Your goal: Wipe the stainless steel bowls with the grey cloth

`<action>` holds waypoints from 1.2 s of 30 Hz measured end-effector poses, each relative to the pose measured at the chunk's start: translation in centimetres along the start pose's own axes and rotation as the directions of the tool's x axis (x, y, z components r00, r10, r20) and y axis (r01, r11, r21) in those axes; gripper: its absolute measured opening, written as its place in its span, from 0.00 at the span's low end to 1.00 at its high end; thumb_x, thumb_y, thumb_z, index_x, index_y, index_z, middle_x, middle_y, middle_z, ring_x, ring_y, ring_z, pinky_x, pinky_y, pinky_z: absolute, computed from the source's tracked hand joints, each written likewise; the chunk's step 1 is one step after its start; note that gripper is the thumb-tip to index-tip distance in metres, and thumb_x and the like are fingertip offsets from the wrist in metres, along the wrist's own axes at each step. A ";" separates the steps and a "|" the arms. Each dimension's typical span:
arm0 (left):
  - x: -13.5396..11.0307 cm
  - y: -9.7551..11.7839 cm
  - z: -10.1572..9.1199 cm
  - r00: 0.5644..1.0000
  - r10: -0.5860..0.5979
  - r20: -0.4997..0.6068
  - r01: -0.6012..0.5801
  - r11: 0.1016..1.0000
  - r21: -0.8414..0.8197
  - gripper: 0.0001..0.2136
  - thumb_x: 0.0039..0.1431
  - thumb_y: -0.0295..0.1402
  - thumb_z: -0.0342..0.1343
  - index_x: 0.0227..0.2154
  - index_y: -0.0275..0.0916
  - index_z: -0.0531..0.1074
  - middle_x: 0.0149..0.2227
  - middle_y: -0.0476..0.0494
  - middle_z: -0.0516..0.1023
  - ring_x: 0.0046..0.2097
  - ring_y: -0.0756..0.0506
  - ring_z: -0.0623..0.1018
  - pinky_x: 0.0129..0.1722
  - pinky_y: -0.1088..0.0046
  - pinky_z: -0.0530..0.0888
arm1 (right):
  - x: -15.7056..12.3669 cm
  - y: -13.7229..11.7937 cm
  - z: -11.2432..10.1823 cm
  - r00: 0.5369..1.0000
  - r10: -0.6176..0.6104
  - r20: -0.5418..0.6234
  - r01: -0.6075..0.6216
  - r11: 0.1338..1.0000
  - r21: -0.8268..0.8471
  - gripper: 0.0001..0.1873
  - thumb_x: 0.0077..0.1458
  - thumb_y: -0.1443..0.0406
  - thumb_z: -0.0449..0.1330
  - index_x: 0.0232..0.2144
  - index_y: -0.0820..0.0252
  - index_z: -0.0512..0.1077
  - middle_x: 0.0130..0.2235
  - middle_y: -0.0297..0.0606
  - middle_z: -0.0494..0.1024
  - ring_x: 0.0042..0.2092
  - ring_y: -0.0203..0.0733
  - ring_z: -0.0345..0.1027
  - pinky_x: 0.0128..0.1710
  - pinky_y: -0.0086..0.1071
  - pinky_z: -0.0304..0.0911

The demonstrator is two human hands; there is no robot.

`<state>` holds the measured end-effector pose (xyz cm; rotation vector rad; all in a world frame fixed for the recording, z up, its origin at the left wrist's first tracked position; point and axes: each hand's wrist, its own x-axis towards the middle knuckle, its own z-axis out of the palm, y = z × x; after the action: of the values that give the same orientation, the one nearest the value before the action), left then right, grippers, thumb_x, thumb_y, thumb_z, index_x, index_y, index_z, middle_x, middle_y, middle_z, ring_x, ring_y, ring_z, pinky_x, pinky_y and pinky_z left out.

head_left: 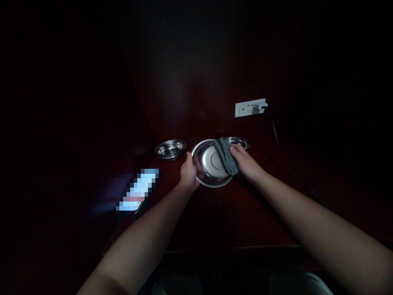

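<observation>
My left hand is closed on the left rim of the steel dish, which sits tilted toward me mid-table, a grip that I judge keeps it from sliding. My right hand pins the grey cloth against the dish's right side, fingers curled over it. A small bowl stands just left, another bowl just behind, and a lit phone lies nearer left.
</observation>
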<state>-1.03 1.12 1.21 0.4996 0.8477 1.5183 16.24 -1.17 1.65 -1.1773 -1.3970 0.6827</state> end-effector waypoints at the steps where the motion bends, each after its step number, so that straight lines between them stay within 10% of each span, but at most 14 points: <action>1: 0.0 0.0 0.0 1.000 -0.003 0.008 0.003 1.000 -0.007 0.15 0.56 0.43 0.53 0.32 0.33 0.74 0.35 0.38 0.78 0.38 0.45 0.78 0.44 0.67 0.73 | -0.1 0.0 0.0 1.000 -0.018 0.004 0.018 0.998 -0.058 0.24 0.54 0.48 0.50 0.45 0.58 0.66 0.43 0.41 0.75 0.46 0.47 0.69 0.46 0.42 0.63; 17: 0.5 0.6 -0.4 0.982 -0.150 0.110 0.153 0.988 -0.018 0.17 0.58 0.42 0.49 0.38 0.33 0.73 0.38 0.37 0.78 0.42 0.42 0.77 0.48 0.61 0.72 | 0.5 0.5 -2.3 0.922 -0.319 0.220 0.341 0.938 -0.067 0.30 0.46 0.67 0.50 0.54 0.59 0.64 0.56 0.40 0.68 0.57 0.51 0.59 0.57 0.46 0.51; 26: 0.3 0.5 -0.2 0.984 -0.148 0.104 0.148 0.989 0.006 0.16 0.58 0.42 0.50 0.36 0.33 0.74 0.37 0.38 0.78 0.41 0.42 0.78 0.46 0.61 0.72 | 0.6 1.0 -2.7 0.887 -0.400 0.231 0.436 0.890 -0.133 0.28 0.52 0.61 0.50 0.55 0.59 0.63 0.58 0.43 0.65 0.59 0.51 0.57 0.59 0.48 0.48; 36: 0.4 -0.4 -0.5 0.996 -0.003 0.084 -0.004 0.997 0.079 0.17 0.55 0.45 0.54 0.34 0.33 0.74 0.38 0.38 0.78 0.39 0.45 0.78 0.43 0.68 0.73 | -0.3 -0.9 -1.6 0.963 -0.241 0.121 0.265 0.925 -0.272 0.31 0.56 0.53 0.52 0.57 0.63 0.57 0.55 0.48 0.68 0.55 0.50 0.62 0.55 0.46 0.55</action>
<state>-1.20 1.42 0.57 0.6183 0.8444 1.4580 17.44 -2.12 2.65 -1.1703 -1.7281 0.3578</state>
